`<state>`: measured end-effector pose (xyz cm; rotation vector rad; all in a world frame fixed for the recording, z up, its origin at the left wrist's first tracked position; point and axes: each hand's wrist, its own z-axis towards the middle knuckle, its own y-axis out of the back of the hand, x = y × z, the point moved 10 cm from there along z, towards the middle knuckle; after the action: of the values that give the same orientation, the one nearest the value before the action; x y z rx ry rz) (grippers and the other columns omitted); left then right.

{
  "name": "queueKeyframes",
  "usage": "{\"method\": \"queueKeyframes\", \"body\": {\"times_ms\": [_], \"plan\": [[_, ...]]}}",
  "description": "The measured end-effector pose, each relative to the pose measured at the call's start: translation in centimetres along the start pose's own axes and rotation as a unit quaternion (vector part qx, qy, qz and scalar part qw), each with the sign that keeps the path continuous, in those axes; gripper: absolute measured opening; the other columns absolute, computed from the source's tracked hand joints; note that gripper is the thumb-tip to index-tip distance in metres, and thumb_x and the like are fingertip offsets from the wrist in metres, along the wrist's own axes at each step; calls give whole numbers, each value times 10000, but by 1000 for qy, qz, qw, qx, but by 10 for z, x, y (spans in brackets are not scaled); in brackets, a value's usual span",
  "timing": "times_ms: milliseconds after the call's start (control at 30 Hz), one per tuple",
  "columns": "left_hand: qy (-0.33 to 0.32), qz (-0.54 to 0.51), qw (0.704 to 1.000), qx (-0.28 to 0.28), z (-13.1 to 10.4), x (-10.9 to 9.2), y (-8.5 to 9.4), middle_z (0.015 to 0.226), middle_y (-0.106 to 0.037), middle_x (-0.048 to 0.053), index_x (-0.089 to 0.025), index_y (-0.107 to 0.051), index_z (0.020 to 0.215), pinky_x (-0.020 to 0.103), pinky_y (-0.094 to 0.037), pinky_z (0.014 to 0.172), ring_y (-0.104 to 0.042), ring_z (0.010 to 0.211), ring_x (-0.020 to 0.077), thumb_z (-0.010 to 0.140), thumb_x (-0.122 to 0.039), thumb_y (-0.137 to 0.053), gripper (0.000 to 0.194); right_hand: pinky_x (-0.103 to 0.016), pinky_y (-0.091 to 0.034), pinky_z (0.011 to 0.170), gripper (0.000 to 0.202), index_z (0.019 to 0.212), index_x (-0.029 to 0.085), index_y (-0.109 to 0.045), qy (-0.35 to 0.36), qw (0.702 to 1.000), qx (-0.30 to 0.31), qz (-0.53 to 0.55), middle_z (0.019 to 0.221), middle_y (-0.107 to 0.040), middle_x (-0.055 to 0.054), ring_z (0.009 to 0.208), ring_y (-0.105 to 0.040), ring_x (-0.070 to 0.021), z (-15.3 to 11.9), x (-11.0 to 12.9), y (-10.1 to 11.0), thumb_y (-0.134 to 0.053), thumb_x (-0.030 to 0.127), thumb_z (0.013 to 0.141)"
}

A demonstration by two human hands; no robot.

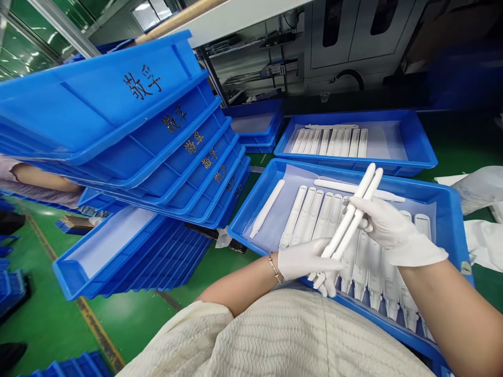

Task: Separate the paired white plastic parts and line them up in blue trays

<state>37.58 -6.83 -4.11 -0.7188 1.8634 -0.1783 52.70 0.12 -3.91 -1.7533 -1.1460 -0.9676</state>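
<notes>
Two long white plastic pieces (352,214) are held side by side, slanting over a blue tray (448,204). My left hand (308,260), in a white glove, is closed around their lower ends. My right hand (389,228), also gloved, grips them nearer the upper ends. Beneath, several similar white pieces (293,215) lie in a row on a thin liner; my hands hide part of the row. One piece (267,208) lies apart at the tray's left, and another (341,187) lies crosswise along the far side.
A second blue tray (420,141) with a row of white pieces is behind. Tall stacks of blue bins (106,104) lean in view at the left, with a person's arm (45,178) beyond them. Clear plastic bags (481,186) lie at the right.
</notes>
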Motion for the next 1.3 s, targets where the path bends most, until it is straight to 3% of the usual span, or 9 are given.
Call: {"method": "queueKeyframes", "body": {"times_ms": [100,333,433,600,800,900,1000,1167,1300], "plan": [[-31,54,997,-48,3,-6,10,690,-637,-33,-170,-502,1007,170,-347,382,-516,387,59,901,-332,-658,249,-212,-307,377,564,867,184,-704,29,999,23,-8,643,-552,-3,485,-408,-85,1,-7,-9,-818,706,688],[-71,92,988,-105,1,-10,35,641,-591,-68,-168,-494,1013,172,-372,360,-497,361,55,868,-441,-698,370,-398,-564,775,455,819,196,-727,14,954,254,-157,796,-700,-67,798,-672,-245,-45,-34,-99,-694,649,851],[-42,99,991,-79,-10,-5,32,602,-566,-79,-188,-471,943,175,-375,371,-493,367,57,912,-343,-629,223,-378,-544,736,467,786,194,-714,41,970,159,-180,765,-679,-59,765,-650,-235,-36,-16,-82,-715,659,827],[6,110,994,-13,-25,7,20,581,-551,-78,-206,-444,871,183,-388,366,-467,364,57,908,-282,-618,193,-296,-420,533,496,838,199,-719,59,984,-64,-154,691,-581,-22,621,-514,-158,-5,31,-4,-742,692,788],[-1,125,992,11,-28,16,23,671,-578,-58,-199,-454,977,185,-387,359,-473,378,57,917,-349,-645,249,-254,-415,530,491,725,182,-703,110,980,-161,-44,622,-520,-7,600,-492,-127,3,63,43,-792,664,755],[-13,159,987,-14,-31,16,33,739,-563,-58,-199,-465,1073,194,-399,383,-488,416,57,902,-414,-683,351,-274,-419,535,599,761,200,-711,121,983,-141,-10,563,-470,-3,572,-479,-144,-7,58,37,-632,792,818],[-30,234,967,-95,-36,8,52,818,-560,-38,-185,-536,1150,209,-440,462,-506,514,62,886,-471,-697,421,-278,-376,482,782,877,212,-739,141,990,-30,3,514,-412,5,526,-425,-150,-19,52,8,-417,922,822],[-105,431,865,-232,-45,-25,75,1178,-697,57,-207,-604,1313,356,-526,918,-661,1038,233,899,-457,-677,489,-249,-419,519,419,1005,252,-724,181,980,10,-85,812,-645,-10,625,-521,-129,-39,58,-7,-783,618,809],[-119,480,811,-312,-51,-37,90,1242,-706,48,-249,-622,1341,365,-505,959,-656,1124,265,916,-389,-666,450,-294,-499,627,375,954,235,-696,214,966,3,-142,896,-671,-30,733,-584,-172,-48,68,-9,-794,570,815]]}}
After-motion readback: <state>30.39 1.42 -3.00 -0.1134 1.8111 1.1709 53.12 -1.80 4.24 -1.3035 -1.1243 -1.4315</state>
